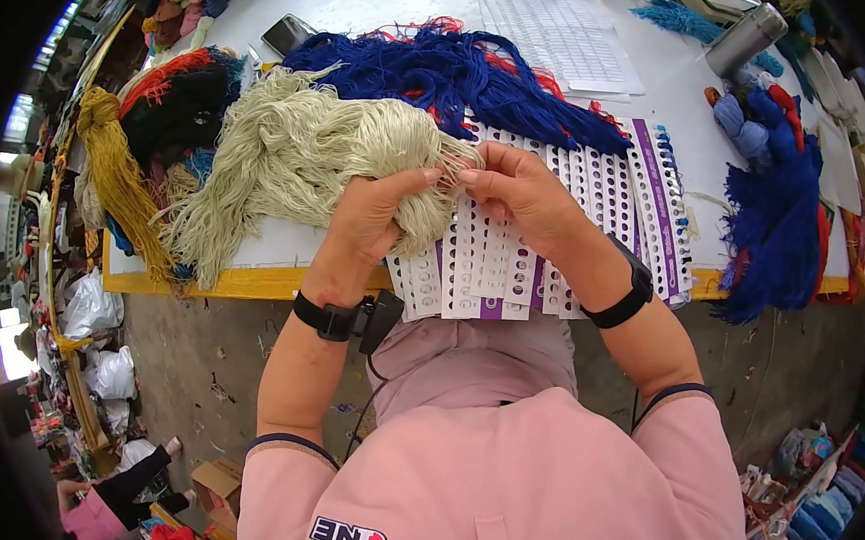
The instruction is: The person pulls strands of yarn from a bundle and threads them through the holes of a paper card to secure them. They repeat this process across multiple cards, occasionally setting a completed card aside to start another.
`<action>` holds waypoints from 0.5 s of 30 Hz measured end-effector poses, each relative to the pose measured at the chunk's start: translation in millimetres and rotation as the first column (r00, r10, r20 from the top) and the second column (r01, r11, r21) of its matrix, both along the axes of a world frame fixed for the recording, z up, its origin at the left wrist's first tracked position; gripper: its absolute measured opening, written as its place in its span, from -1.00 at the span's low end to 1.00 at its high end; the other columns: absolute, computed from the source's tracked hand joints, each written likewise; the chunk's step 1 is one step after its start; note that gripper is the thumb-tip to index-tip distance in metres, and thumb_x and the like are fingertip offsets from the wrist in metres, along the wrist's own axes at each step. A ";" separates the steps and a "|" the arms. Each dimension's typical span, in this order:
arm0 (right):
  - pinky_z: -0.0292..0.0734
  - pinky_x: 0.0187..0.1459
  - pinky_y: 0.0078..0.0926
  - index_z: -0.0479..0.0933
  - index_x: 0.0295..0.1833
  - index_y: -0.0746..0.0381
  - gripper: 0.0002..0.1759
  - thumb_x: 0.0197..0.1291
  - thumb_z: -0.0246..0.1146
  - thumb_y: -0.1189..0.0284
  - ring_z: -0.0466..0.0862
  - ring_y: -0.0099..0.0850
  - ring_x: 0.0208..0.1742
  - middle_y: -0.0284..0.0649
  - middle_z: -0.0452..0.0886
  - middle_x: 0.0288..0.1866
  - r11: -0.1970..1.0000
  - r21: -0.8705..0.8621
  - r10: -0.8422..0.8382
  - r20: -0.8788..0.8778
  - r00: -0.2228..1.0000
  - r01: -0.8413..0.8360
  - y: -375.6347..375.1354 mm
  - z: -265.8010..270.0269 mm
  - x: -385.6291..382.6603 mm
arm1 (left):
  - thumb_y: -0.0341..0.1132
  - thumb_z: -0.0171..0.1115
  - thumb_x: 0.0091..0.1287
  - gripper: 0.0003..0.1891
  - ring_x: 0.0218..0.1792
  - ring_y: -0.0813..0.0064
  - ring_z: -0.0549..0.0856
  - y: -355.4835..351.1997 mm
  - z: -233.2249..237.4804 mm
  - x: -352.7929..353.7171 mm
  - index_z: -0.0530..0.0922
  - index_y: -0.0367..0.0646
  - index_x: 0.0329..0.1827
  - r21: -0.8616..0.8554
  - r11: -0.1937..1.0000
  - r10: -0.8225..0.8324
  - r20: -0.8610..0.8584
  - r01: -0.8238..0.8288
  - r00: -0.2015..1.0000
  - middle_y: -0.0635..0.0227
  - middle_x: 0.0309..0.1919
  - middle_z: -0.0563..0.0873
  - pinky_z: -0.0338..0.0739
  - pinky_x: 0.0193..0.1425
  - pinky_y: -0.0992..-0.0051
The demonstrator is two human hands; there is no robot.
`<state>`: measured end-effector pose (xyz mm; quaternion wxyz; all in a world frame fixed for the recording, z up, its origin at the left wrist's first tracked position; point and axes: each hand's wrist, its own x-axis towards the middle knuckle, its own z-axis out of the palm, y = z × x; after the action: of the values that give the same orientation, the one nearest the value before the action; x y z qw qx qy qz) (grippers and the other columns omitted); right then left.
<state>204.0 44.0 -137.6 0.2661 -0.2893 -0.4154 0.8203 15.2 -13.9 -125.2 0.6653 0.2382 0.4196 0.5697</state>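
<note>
Cream yarn (290,160) | left hand (371,216) grips its end | right hand (518,191) pinches strands, fingertips meeting over punched cards (513,266)

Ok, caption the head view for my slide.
Left hand and right hand pinch strands of a pale cream yarn skein over white punched sample cards, beside a dark blue yarn bundle.
</note>
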 end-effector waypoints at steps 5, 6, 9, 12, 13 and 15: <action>0.27 -0.47 -0.76 0.52 -0.14 0.20 -0.92 0.33 0.24 0.45 0.35 -0.73 -0.52 -0.46 0.48 -0.40 0.989 -0.144 -0.064 -0.116 0.991 0.047 2.9 0.7 0.8 | -0.61 0.30 0.23 -0.72 -0.13 0.35 0.76 2.7 1.7 1.8 0.59 -0.37 0.02 -0.009 1.000 -0.003 -0.002 0.003 1.000 0.14 -0.14 0.75 0.69 0.00 0.40; 0.27 -0.47 -0.76 0.53 -0.12 0.22 -0.91 0.32 0.24 0.45 0.36 -0.73 -0.52 -0.46 0.50 -0.39 0.992 -0.125 -0.041 -0.081 0.996 0.030 4.3 -1.0 0.8 | -0.61 0.29 0.23 -0.71 -0.12 0.35 0.76 3.6 2.9 2.1 0.58 -0.36 0.03 -0.025 1.000 0.009 0.009 -0.008 1.000 0.14 -0.14 0.74 0.69 0.00 0.39; 0.32 -0.43 -0.73 0.58 -0.09 0.27 -0.85 0.29 0.26 0.45 0.42 -0.73 -0.45 -0.42 0.58 -0.33 1.000 0.027 0.010 0.059 0.998 -0.011 4.6 -5.1 -4.0 | -0.61 0.28 0.24 -0.71 -0.11 0.33 0.76 5.7 3.4 0.3 0.58 -0.33 0.04 -0.082 0.996 0.033 0.044 -0.029 0.999 0.15 -0.13 0.74 0.70 0.01 0.38; 0.45 -0.34 -0.64 0.63 -0.03 0.35 -0.77 0.24 0.31 0.46 0.52 -0.69 -0.36 -0.40 0.63 -0.29 0.971 0.239 -0.027 0.201 0.979 -0.023 -5.9 11.3 -14.8 | -0.61 0.28 0.25 -0.73 -0.12 0.33 0.76 7.3 1.6 -0.8 0.59 -0.34 0.02 -0.125 0.992 0.018 0.086 -0.007 0.996 0.14 -0.13 0.74 0.71 -0.01 0.38; 0.44 -0.35 -0.65 0.63 -0.04 0.34 -0.77 0.25 0.31 0.45 0.51 -0.70 -0.38 -0.41 0.62 -0.31 0.974 0.225 -0.034 0.211 0.977 -0.015 -6.4 12.4 -14.3 | -0.61 0.28 0.25 -0.73 -0.12 0.33 0.76 7.3 3.1 -1.4 0.60 -0.33 0.02 -0.122 0.992 0.014 0.097 -0.002 0.995 0.14 -0.13 0.74 0.71 -0.01 0.39; 0.41 -0.38 -0.68 0.63 -0.07 0.33 -0.79 0.25 0.33 0.43 0.49 -0.72 -0.41 -0.43 0.61 -0.34 0.980 0.199 -0.040 0.234 0.971 -0.007 -4.7 13.4 -12.6 | -0.61 0.28 0.25 -0.73 -0.12 0.34 0.76 7.2 3.0 -4.1 0.60 -0.34 0.02 -0.109 0.994 0.032 0.113 -0.020 0.993 0.14 -0.12 0.74 0.71 -0.02 0.39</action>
<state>191.3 39.3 -124.3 0.2490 -0.3604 -0.5216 0.7321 11.1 -6.6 -122.2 0.6926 0.1634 0.4139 0.5677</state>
